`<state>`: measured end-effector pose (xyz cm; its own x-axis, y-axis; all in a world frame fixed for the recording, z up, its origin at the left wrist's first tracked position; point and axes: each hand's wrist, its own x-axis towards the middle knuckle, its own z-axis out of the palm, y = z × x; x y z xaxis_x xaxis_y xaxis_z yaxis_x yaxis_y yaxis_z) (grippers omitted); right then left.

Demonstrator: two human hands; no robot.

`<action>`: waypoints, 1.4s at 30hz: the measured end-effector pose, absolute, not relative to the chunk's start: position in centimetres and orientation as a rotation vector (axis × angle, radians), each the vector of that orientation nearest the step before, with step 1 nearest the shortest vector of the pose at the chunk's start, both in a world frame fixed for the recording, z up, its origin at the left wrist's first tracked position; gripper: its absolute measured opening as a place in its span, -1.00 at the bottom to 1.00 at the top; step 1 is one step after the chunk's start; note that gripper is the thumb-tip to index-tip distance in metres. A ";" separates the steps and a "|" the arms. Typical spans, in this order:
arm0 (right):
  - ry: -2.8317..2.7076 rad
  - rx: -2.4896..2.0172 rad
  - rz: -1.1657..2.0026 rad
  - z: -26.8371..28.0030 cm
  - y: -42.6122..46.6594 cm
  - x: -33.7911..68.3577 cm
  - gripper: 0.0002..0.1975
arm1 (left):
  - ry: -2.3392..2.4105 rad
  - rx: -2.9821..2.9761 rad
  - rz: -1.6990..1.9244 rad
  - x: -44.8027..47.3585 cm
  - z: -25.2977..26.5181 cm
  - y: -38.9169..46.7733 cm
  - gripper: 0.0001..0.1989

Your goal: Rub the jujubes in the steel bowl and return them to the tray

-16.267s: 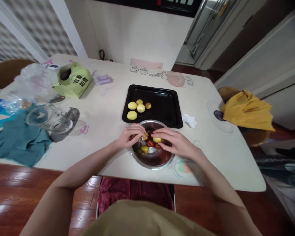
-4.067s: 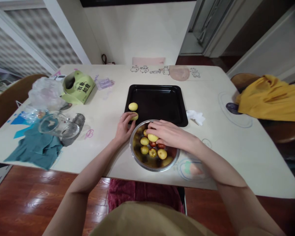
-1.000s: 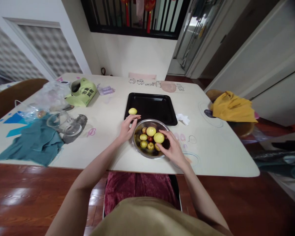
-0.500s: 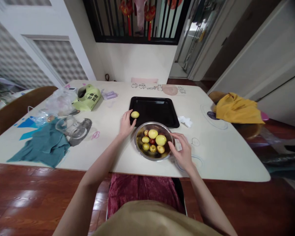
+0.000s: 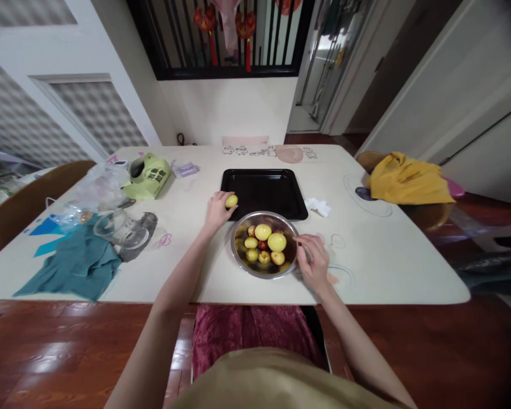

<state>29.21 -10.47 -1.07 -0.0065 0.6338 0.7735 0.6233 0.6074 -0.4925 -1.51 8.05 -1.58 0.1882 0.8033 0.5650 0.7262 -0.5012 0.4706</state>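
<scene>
My left hand (image 5: 220, 209) is closed around a small yellow-green fruit (image 5: 231, 201), pinched between thumb and fingers at the left front part of a black baking tray (image 5: 264, 190). In front of the tray stands a round metal bowl (image 5: 267, 275). Inside it lie two larger smooth yellow fruits (image 5: 277, 242) and several smaller greenish-yellow and brown jujube-like fruits (image 5: 264, 257). At the bowl's right rim, my right hand (image 5: 314, 260) has its thumb and fingers drawn together on the edge. The exact contact of its fingertips is hard to make out.
A crumpled white tissue (image 5: 318, 207) lies right of the tray. On the table's left are a teal cloth (image 5: 74, 258), a clear plastic container (image 5: 111, 226), clear plastic bags (image 5: 97, 184) and a green bag (image 5: 150, 177). Yellow cloth (image 5: 409, 179) drapes over a chair at right.
My left fingers have closed on the small fruit, which lay between them at the tray's corner. My right hand's fingers have drawn closer together at the bowl's rim. The view has shifted slightly.
</scene>
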 end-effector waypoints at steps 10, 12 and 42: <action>-1.710 -1.012 0.056 -1.4 -10.5 29.1 -0.78 | 0.995 2.040 1.444 -0.8 3.6 0.8 -0.53; -1.705 -0.993 0.044 -1.4 -10.5 29.1 -0.78 | 0.816 2.063 1.357 -0.7 4.4 -0.7 -0.47; -1.714 -1.049 0.098 -1.5 -10.6 28.9 -0.74 | 0.439 2.413 0.947 1.7 3.8 -3.5 -0.60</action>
<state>28.94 -10.57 -1.47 -0.0388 0.6780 0.7340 0.5896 0.6086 -0.5310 1.75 -3.54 3.76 0.7049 0.4635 0.5369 0.1100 -0.8193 0.5628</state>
